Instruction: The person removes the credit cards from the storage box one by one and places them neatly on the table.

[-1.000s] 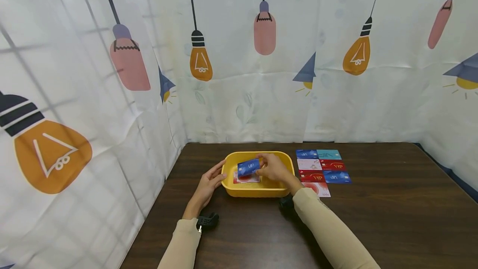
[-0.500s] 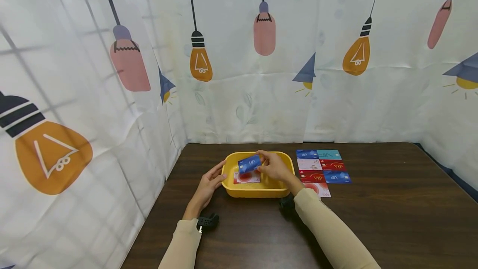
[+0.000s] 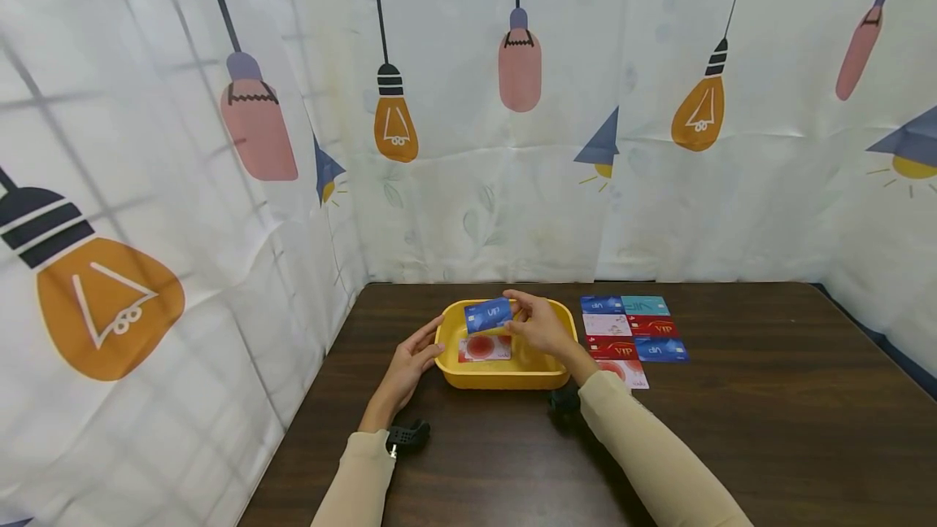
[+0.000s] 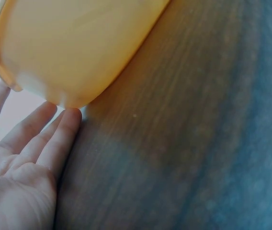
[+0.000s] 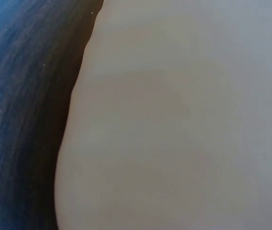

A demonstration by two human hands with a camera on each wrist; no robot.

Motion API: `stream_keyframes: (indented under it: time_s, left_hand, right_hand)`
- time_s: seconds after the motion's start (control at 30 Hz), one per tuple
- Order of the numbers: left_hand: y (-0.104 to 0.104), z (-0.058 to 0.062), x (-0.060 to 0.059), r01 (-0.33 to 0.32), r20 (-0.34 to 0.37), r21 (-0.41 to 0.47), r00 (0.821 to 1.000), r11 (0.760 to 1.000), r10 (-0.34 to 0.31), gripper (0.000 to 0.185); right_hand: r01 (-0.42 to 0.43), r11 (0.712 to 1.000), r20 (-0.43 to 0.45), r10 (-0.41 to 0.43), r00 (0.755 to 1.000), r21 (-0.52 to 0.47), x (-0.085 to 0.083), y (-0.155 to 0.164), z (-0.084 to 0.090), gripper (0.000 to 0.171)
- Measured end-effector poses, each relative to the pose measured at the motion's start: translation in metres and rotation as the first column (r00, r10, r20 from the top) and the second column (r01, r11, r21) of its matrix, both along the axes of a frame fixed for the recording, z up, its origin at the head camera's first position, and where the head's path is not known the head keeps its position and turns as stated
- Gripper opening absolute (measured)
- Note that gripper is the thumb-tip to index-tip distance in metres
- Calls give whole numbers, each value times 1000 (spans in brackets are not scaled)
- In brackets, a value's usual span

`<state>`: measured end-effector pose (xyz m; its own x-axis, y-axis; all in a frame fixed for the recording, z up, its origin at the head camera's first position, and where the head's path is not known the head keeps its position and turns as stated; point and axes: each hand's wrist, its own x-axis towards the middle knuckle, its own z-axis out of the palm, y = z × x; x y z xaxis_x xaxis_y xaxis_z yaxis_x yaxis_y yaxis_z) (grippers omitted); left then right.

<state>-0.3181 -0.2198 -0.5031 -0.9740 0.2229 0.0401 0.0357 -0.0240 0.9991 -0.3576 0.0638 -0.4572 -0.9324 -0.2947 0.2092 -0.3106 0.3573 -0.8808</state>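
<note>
In the head view, my right hand (image 3: 540, 325) pinches a blue VIP card (image 3: 489, 315) at its right end. It holds the card over a yellow plastic tray (image 3: 505, 379). Below it in the tray lies a white card with a red round print (image 3: 485, 348). My left hand (image 3: 408, 363) rests against the tray's left end. In the left wrist view, the left hand's fingers (image 4: 62, 139) are nearly straight, their tips touching the tray's outer wall (image 4: 78, 52). A pale surface fills most of the right wrist view, hiding the right fingers there.
Right of the tray, several cards lie in two columns on the dark wooden table (image 3: 761, 397), among them a teal card (image 3: 644, 305), a red VIP card (image 3: 653, 326) and a blue card (image 3: 660, 350). A white curtain (image 3: 454, 218) with lamp prints stands behind.
The blue card has risen slightly and turned closer to level, uncovering more of the white-and-red card below. The left hand stays at the tray's end.
</note>
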Motion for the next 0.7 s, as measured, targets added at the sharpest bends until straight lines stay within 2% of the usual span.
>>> stream_keyframes:
  time_s: [0.3,0.7]
  left_hand:
    - [1,0,1,-7,4,-3,1000,1000,7,54]
    - [-1,-2,-3,7,-12,-8,1000,1000,-7,53]
  right_hand:
    - [-23,1000,-72,22,997,-16,4,15,8,57]
    - [46,998,-31,-45,999,39,23,58,17,57]
